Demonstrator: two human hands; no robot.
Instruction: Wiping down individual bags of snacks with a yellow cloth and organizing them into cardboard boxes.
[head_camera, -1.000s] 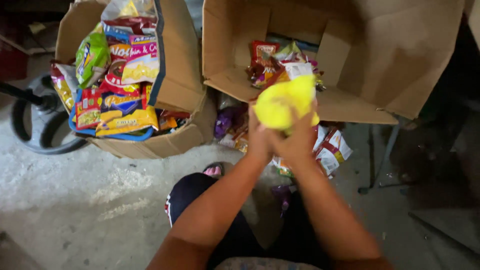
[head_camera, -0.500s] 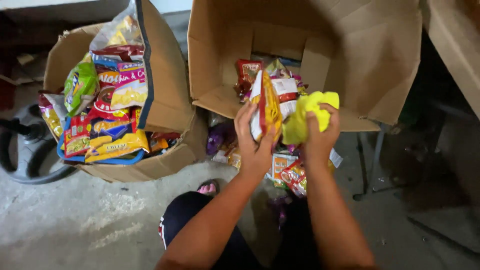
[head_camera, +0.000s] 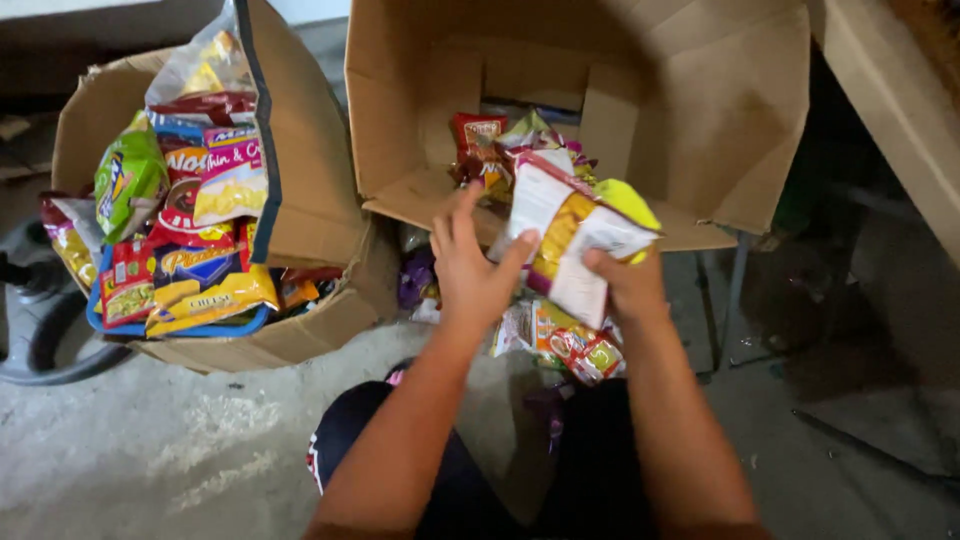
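The right hand (head_camera: 628, 285) held a bundle of snack packets (head_camera: 572, 240), its fingers clamped on the lower right edge of the bundle; the top packet showed white, orange and red, with a yellow-green packet peeking out behind its upper right corner; the bundle sat just in front of the open cardboard box (head_camera: 700, 130), level with that box's folded-down front flap. The left hand (head_camera: 470, 270) was beside the bundle on its left, fingers spread apart, with only the thumb tip touching the packet's left edge; it gripped nothing.

Inside the open cardboard box, against its back wall, lay a small heap of red and mixed packets (head_camera: 490, 145). Below that box's front flap, on the concrete floor (head_camera: 180, 450), more loose packets (head_camera: 570, 345) lay scattered, directly under the right hand; a purple packet (head_camera: 418, 275) lay under the flap's left end. To the left of the open cardboard box, touching its side, stood a second cardboard box (head_camera: 310, 210), packed full of chip bags (head_camera: 190, 230) in green, red, yellow and blue, some stacked upright inside a clear plastic sack. Both forearms reached towards the open cardboard box over the person's dark-clothed knees (head_camera: 350, 440).
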